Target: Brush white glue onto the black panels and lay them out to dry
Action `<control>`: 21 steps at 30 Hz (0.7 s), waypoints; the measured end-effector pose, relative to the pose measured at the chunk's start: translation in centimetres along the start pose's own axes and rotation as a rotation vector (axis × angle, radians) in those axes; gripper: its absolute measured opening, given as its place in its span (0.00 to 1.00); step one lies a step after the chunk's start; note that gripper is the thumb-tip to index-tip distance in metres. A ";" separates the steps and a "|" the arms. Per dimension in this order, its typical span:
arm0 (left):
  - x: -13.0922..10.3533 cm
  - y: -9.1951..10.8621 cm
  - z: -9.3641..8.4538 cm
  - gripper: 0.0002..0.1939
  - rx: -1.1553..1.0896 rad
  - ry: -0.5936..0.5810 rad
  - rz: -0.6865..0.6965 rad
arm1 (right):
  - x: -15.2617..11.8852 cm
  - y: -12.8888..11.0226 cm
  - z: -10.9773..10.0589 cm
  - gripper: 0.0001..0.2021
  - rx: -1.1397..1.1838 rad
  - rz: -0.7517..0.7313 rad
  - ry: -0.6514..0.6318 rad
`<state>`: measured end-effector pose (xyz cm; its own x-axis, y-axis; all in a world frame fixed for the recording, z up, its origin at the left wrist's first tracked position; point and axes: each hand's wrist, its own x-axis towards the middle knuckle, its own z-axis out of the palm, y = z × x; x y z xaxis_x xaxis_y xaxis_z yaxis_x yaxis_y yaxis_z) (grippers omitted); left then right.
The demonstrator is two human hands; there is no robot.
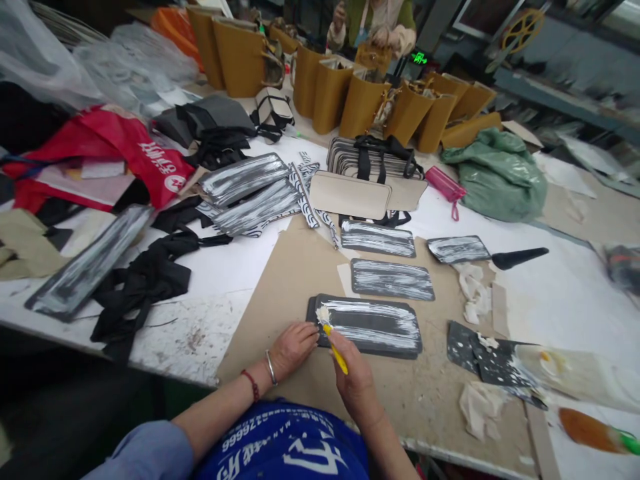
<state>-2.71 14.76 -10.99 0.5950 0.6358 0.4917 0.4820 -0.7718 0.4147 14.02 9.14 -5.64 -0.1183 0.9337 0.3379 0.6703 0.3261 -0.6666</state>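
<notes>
Across the cluttered worktable [165, 340], white sheeting [250, 267] partly under brown board [285, 280], paste-spattered and scuffed. Beyond, a dim, blurred room with blue-grey shelving [555, 97]. Along the far side, upright mustard-coloured bags [333, 97], and behind them a co-worker [370, 20], cut off by the top edge. Next in size, a red bag [113, 150] at left and a crumpled green bag [495, 173] at right. On the board, near the front edge, a stack of dark panels [370, 327], the top one streaked white, the lower ones mostly hidden. Left hand [293, 345] at the stack's left edge, fingers against it, pinching or merely resting impossible to tell. Right hand [354, 373] closed around a yellow-handled brush [335, 348], tip buried in pale paste [324, 315] over the top panel.
</notes>
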 end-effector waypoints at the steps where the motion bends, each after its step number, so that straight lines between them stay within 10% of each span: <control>1: -0.1 -0.1 0.1 0.07 0.001 0.011 0.006 | -0.2 -0.2 -0.5 0.18 0.009 0.028 -0.001; 14: -0.2 -0.4 0.1 0.07 0.001 0.036 0.024 | -1.9 0.8 -1.9 0.20 0.399 0.890 0.308; 21: 0.0 -0.3 -0.1 0.07 0.018 -0.013 0.031 | -0.8 0.0 -2.7 0.21 0.531 0.969 0.409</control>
<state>-2.89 15.02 -11.01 0.6182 0.6116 0.4938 0.4745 -0.7912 0.3858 16.07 7.95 -4.12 0.5814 0.7400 -0.3381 -0.0499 -0.3824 -0.9226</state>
